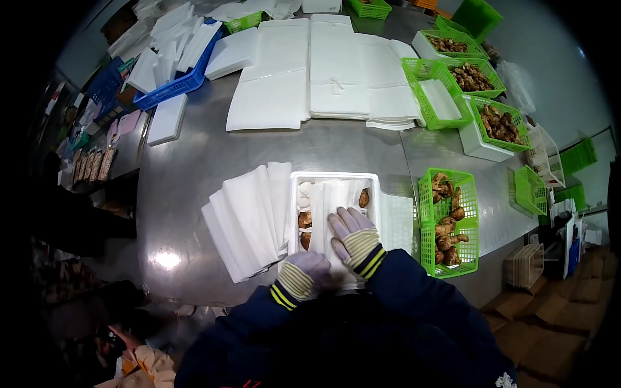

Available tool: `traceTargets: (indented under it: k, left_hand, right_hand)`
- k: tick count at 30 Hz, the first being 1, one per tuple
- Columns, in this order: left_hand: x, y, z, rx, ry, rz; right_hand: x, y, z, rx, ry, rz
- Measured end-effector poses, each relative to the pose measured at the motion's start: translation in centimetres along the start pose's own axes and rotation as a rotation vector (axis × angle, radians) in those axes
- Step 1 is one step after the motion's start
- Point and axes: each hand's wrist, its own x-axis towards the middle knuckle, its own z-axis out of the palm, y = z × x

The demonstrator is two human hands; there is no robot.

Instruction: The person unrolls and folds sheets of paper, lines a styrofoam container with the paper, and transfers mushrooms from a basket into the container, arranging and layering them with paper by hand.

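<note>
A white foam box (373,180) stands before me with brown-capped mushrooms (305,220) inside, partly covered by white sheets (321,216). My gloved right hand (352,234) lies over the sheets in the box, fingers extended and palm down. Curled at the near left corner of the box is my gloved left hand (306,270). Its fingertips are blurred and partly hidden, so what they grip cannot be made out. To the left lies a fanned stack of white sheets (249,216). On the right, a green basket (475,223) holds several mushrooms (446,226).
Large white sheet stacks (275,74) lie at the back of the metal table (187,194). A blue crate (171,92) with white foam pieces sits at back left. Green baskets of mushrooms (501,123) line the back right. Flattened cardboard (556,310) lies at lower right.
</note>
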Motion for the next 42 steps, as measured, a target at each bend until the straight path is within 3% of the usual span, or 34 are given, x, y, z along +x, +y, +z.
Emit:
traceTargets:
  k: [3, 4, 8, 10, 13, 16, 18, 20, 22, 23, 27, 30, 33, 36, 38, 40, 42]
  left_hand:
    - [-1.8, -0.4, 6.1, -0.192, -0.033, -0.212]
    - [-1.2, 0.2, 5.2, 0.051, 0.045, -0.031]
    - [-1.7, -0.9, 7.8, 0.059, 0.021, -0.028]
    - [-1.1, -1.0, 7.6, 0.073, -0.077, -0.074]
    - [0.4, -0.6, 6.4, 0.091, -0.385, -0.239]
    - [1.4, 0.1, 3.9, 0.053, -0.484, -0.223]
    - [1.0, -1.3, 3.1, -0.103, -0.386, -0.142]
    - [0.4, -2.1, 0.4, -0.244, -0.255, -0.198]
    - [-1.6, -2.9, -0.7, -0.148, 0.089, -0.185]
    - [-2.2, -3.1, -1.2, -0.23, 0.153, -0.26]
    - [-5.5, -3.5, -1.5, -0.201, 0.13, -0.472]
    - [-7.5, -3.6, -1.3, -0.293, 0.263, -0.678]
    - [-8.6, -4.6, -0.3, -0.328, 0.425, -0.718]
    - [-9.0, -5.7, 1.1, -0.351, 0.42, -0.79]
    - [-5.9, -4.3, -0.6, -0.103, 0.416, -0.543]
    - [-3.5, -3.6, -0.5, -0.079, 0.407, -0.403]
    - [-1.0, -3.0, -0.7, -0.045, 0.376, -0.304]
  right_hand:
    - [1.7, 0.8, 2.8, -0.143, -0.142, -0.084]
    - [1.8, 1.7, 4.2, -0.209, -0.22, -0.011]
    - [1.9, 3.2, 6.0, -0.243, -0.279, 0.074]
    - [2.1, 3.2, 6.0, -0.252, -0.32, 0.097]
    - [2.1, 3.2, 6.1, -0.245, -0.318, 0.102]
    - [2.4, 3.6, 5.2, -0.182, -0.331, 0.084]
    - [2.2, 4.0, 3.9, -0.152, -0.268, 0.056]
    - [2.2, 4.0, 1.9, -0.022, -0.203, 0.039]
    - [1.7, 3.5, -0.1, -0.019, -0.083, -0.002]
    - [1.1, 3.2, -0.6, 0.038, -0.072, 0.017]
    - [-1.5, 1.7, -0.8, 0.199, 0.005, 0.017]
    - [-2.4, -0.1, -1.1, 0.273, 0.069, 0.007]
    - [-2.7, -0.7, -0.6, 0.318, 0.1, 0.024]
    - [-2.9, -0.1, 0.1, 0.33, 0.096, 0.088]
    - [-2.4, -0.1, 0.3, 0.301, 0.107, 0.061]
    - [-1.7, -0.8, 0.6, 0.261, 0.011, 0.042]
    - [-1.2, -0.9, 0.2, 0.307, 0.063, 0.013]
